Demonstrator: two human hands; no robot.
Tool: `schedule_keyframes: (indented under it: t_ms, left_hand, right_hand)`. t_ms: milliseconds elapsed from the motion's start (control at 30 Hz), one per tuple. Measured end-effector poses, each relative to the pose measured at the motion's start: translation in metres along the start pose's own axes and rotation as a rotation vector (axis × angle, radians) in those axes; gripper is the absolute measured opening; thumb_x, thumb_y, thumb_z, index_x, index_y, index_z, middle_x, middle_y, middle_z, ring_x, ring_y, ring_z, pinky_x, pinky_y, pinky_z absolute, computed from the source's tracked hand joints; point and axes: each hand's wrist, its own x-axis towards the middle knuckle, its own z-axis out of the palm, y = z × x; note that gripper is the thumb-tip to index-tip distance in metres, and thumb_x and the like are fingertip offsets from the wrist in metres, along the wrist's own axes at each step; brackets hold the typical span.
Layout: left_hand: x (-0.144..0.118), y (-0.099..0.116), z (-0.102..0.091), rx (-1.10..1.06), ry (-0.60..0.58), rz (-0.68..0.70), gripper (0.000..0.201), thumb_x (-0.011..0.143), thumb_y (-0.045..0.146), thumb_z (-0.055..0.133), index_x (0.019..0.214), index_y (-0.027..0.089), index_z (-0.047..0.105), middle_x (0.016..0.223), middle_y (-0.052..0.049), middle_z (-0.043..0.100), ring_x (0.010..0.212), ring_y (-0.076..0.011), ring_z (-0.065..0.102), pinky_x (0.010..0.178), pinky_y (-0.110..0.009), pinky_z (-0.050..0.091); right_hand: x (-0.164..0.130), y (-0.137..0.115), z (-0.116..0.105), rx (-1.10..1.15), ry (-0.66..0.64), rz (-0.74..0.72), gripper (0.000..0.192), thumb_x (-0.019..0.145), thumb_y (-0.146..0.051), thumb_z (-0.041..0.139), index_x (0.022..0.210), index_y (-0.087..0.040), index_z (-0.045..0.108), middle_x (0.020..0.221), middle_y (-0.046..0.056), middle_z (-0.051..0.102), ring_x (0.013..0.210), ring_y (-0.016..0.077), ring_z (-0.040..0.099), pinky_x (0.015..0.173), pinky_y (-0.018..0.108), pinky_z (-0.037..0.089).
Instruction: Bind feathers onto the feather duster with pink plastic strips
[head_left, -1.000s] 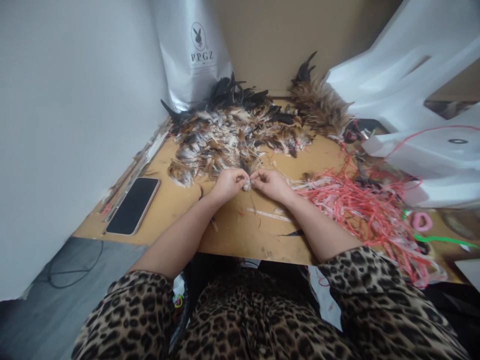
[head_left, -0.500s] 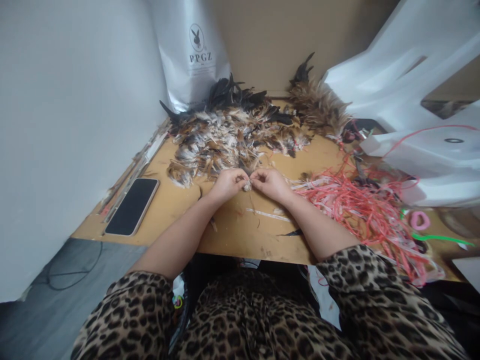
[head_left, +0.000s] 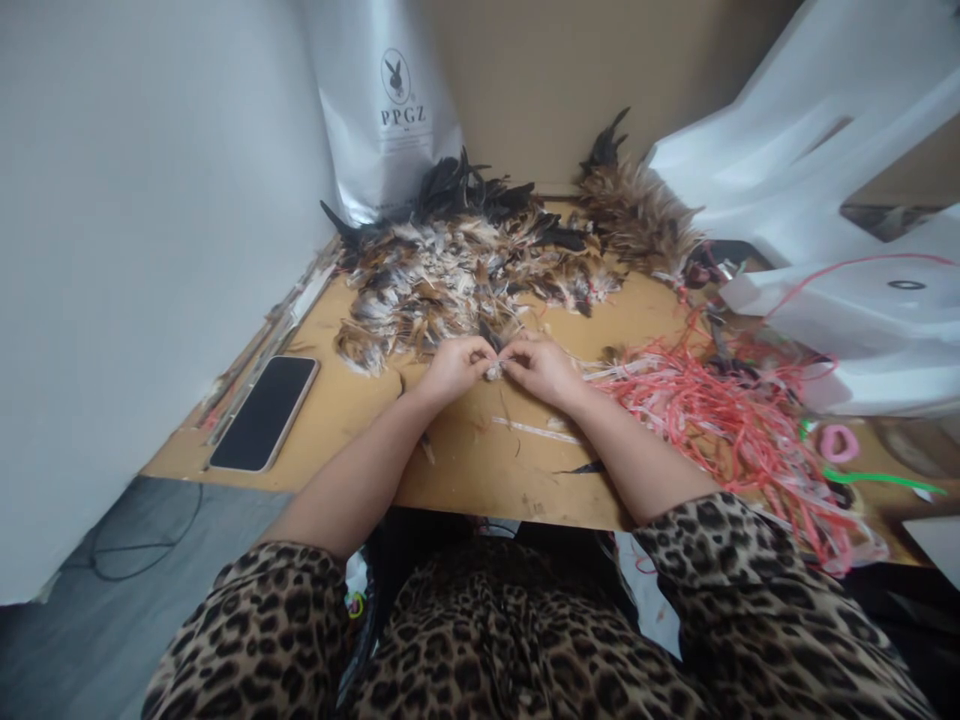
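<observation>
My left hand (head_left: 459, 366) and my right hand (head_left: 538, 366) meet fingertip to fingertip over a wooden table (head_left: 360, 400). Between them they pinch a small pale feather bundle (head_left: 493, 371). Just beyond the hands lies a wide heap of brown, white and black feathers (head_left: 465, 270). A tangle of red and white plastic strips (head_left: 712, 400) spreads to the right of my right hand. What the fingers do to the bundle is too small to make out.
A black phone (head_left: 264, 411) lies face up at the table's left. A silver bag printed PPGZ (head_left: 390, 110) leans at the back. White bags (head_left: 817, 180) pile up on the right, with a pink ring (head_left: 840, 441) and a green strip (head_left: 877, 479) nearby.
</observation>
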Motion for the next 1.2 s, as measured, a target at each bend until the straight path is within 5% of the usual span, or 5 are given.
schedule_keyframes:
  t_ms: [400, 1200]
  left_hand:
    - [0.001, -0.001, -0.005, -0.002, 0.029, -0.020, 0.007, 0.070, 0.016, 0.063, 0.070, 0.015, 0.070, 0.072, -0.004, 0.068, 0.065, -0.0119, 0.060, 0.064, -0.023, 0.045]
    - [0.001, -0.001, -0.012, 0.181, -0.014, 0.090, 0.010, 0.068, 0.008, 0.060, 0.066, 0.016, 0.067, 0.068, -0.004, 0.067, 0.066, -0.0135, 0.059, 0.064, -0.024, 0.042]
  right_hand:
    - [0.000, 0.013, -0.004, 0.152, 0.015, 0.017, 0.016, 0.079, -0.028, 0.059, 0.082, -0.020, 0.073, 0.084, 0.005, 0.061, 0.081, 0.0155, 0.057, 0.077, 0.028, 0.044]
    - [-0.003, 0.024, -0.014, -0.002, 0.032, 0.005, 0.013, 0.075, -0.020, 0.058, 0.074, -0.017, 0.070, 0.092, 0.006, 0.057, 0.082, 0.0164, 0.056, 0.077, 0.030, 0.044]
